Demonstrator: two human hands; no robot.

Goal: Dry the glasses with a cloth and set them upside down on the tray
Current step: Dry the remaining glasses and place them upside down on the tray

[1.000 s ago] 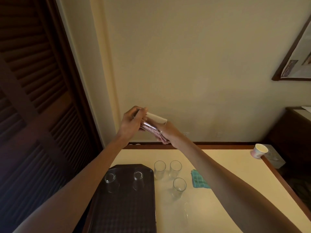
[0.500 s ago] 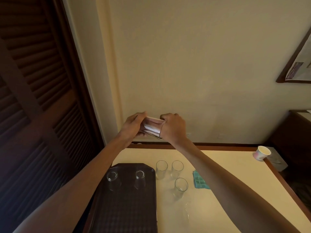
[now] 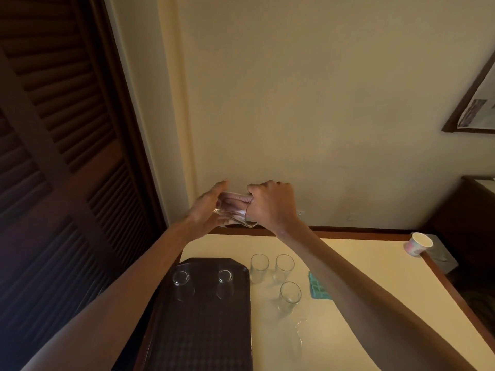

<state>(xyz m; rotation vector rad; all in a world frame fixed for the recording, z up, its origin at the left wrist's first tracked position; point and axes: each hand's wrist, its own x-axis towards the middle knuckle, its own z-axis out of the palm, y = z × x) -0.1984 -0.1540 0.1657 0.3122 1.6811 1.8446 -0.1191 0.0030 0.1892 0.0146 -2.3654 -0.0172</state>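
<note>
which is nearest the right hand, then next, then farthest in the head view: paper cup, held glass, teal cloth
1. held glass: in the right hand grip, at its left.
2. teal cloth: on the table, lower right of the hand.
3. paper cup: far right table corner.

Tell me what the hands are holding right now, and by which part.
A glass, tipped on its side above the table. The left hand grips it round the base end; the right hand has its fingers pushed into the open mouth.
</note>
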